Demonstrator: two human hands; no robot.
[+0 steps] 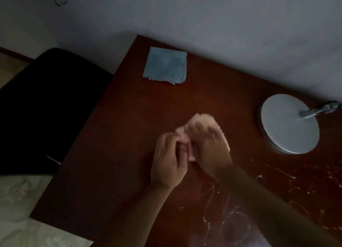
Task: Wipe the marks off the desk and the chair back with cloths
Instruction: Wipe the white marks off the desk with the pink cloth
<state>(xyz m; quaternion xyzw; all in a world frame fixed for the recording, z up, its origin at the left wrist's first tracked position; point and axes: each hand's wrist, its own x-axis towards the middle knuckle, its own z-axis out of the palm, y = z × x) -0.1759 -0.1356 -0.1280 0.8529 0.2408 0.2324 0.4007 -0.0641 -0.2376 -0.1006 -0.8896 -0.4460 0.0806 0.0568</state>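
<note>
The dark reddish-brown wooden counter [114, 135] stands against a pale wall, its left edge beside a black chair. A folded light-blue cloth with zigzag-cut edges [165, 66] lies flat on it at the far left, near the corner. A round ribbed silver lamp base [288, 123] sits at the right, close to the wall. A pale pink cloth with zigzag edges [201, 122] is at the middle. Whitish scribbled marks [231, 209] streak the near right part of the surface.
</note>
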